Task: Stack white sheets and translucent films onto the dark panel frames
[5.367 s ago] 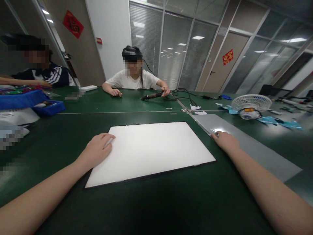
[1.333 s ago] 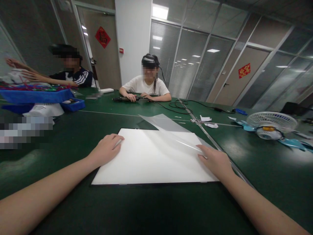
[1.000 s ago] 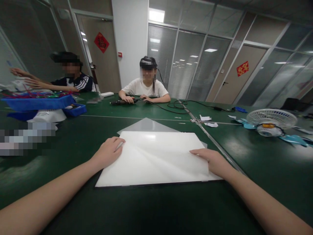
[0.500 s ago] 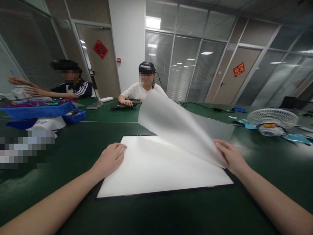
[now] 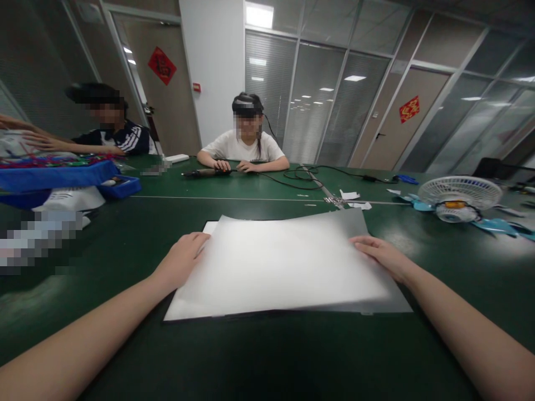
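A translucent sheet point(image 5: 284, 262) lies over a white panel point(image 5: 178, 309) with a thin dark edge on the green table. The sheet sits shifted to the right, its right part reaching past the panel. At the panel's left edge rests my left hand point(image 5: 186, 257), fingers bent over the edge near the sheet; what it grips, if anything, is hidden. My right hand point(image 5: 382, 255) has the sheet's right edge between thumb and fingers.
Across the green table point(image 5: 259, 356) a person point(image 5: 246, 147) sits with a dark tool point(image 5: 209, 173) and cable. Another person point(image 5: 125, 139) sits at the left behind blue trays point(image 5: 62, 177). A white fan point(image 5: 460, 195) lies at the right, paper scraps point(image 5: 350, 195) behind the sheet.
The sheet, raised and curled before, has come down flat over the panel. Both hands stay near the same edges. The view has tilted slightly downward.
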Available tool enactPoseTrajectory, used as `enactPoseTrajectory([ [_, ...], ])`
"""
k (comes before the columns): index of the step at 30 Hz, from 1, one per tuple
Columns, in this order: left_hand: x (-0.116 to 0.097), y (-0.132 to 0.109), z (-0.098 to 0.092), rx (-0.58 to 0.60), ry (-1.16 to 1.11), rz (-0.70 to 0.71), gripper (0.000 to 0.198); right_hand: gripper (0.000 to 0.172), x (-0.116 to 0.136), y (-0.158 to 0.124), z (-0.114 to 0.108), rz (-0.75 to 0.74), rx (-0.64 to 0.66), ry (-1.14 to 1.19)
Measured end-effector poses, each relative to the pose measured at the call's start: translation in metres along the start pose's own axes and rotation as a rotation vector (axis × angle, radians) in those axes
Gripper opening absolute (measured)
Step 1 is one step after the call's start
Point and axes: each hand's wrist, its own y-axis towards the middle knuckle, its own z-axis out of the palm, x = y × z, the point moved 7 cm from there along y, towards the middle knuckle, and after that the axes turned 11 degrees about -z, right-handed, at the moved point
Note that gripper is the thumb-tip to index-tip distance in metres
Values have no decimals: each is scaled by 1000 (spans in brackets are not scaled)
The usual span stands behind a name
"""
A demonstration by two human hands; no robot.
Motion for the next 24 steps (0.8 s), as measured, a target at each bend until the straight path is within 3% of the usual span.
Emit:
enactPoseTrajectory([
  [6,8,3,-6,-5,-208,-136,45,50,4,-3,4,-9,7,27],
  [10,19,6,-5,-35,-335,-207,52,61,5,-4,6,13,-20,81],
  [18,18,12,10,-33,-94,-7,48,62,13,-4,3,-55,-67,-13],
  [24,16,11,10,-24,-66,-14,46,59,8,-2,3,-75,-75,-51],
])
